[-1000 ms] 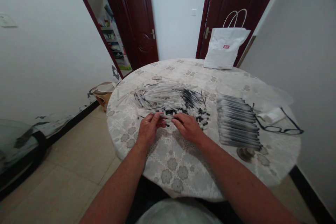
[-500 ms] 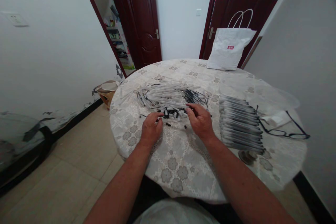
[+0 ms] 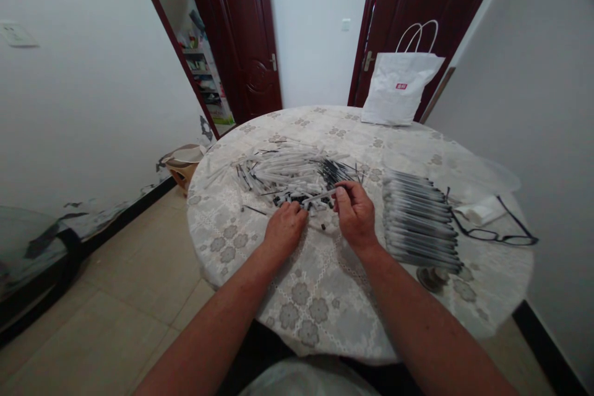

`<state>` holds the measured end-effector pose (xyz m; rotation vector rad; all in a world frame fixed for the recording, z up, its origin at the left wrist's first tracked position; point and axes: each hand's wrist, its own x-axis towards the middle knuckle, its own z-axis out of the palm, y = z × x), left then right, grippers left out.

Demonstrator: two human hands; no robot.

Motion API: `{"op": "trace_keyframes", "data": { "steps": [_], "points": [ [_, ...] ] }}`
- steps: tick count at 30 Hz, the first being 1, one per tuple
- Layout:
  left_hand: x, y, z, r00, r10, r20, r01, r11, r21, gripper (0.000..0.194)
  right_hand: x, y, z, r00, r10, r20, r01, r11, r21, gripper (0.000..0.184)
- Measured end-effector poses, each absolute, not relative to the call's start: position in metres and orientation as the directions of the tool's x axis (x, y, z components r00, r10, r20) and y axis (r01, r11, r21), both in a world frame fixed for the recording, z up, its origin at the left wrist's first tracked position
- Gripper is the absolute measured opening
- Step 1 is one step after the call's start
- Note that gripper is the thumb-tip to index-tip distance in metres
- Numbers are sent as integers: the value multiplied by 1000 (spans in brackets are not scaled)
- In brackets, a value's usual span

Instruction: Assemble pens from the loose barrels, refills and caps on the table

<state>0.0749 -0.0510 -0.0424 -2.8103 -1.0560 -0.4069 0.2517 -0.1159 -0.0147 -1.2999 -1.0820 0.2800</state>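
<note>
White cloth [image 3: 352, 322] with grey flowers covers a round table [image 3: 492, 306] in the head view, seen from above by a person seated at its near edge. Both bare hands are over the middle. The right hand [image 3: 355, 213] pinches a slim, pale tube [image 3: 323, 194] between thumb and fingers; the tube slants down to the left, towards the other hand. The left hand [image 3: 286, 224] is back up, its fingers curled down at the near edge of a heap of small black and white caps [image 3: 309, 189]; whatever lies under them is hidden, so whether it grips anything cannot be told.

Beyond the caps spreads a pile of whitish tubes [image 3: 288, 166], with a cluster of thin black rods [image 3: 335, 170] at its right end. One dark cap [image 3: 323, 227] lies alone between the hands. Right of the right hand, well apart from it, pens [image 3: 420, 223] lie side by side in a stack. Next come black-framed glasses [image 3: 496, 237], and a white paper bag [image 3: 400, 90] stands upright at the far edge.
</note>
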Motion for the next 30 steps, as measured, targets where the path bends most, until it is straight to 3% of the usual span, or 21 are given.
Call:
{"op": "trace_keyframes", "data": {
  "steps": [3,6,8,10,12,14,17,20,24,30],
  "points": [
    [76,-50,-44,725,626,289,658,-753,-21,15,252,-115,-17,544,699,463,338,323,-884,25],
    [74,-50,-47,705,624,338,634,-767,94,15,252,-113,-17,577,695,428,268,334,-904,26],
    [71,-50,-48,626,665,408,599,-745,294,15,252,-112,-15,600,694,397,214,339,-916,26],
    [67,-47,-47,456,767,452,497,-641,585,17,251,-111,-14,615,701,361,156,341,-927,25],
    [62,-42,-45,269,881,390,283,-459,842,25,250,-111,-13,608,718,339,118,341,-933,23],
    [58,-35,-41,167,951,259,12,-265,964,35,248,-111,-15,581,740,339,122,332,-935,21],
    [51,-25,-37,130,987,90,-341,-40,939,37,242,-113,-22,489,792,366,234,285,-930,20],
    [46,-20,-33,130,992,4,-541,67,838,35,233,-117,-27,353,833,427,439,256,-861,26],
    [43,-22,-31,144,989,-35,-604,116,789,31,223,-120,-30,264,834,484,578,264,-772,30],
    [44,-26,-29,152,987,-59,-603,140,785,28,224,-117,-36,315,825,468,556,239,-796,33]
  ]
}}
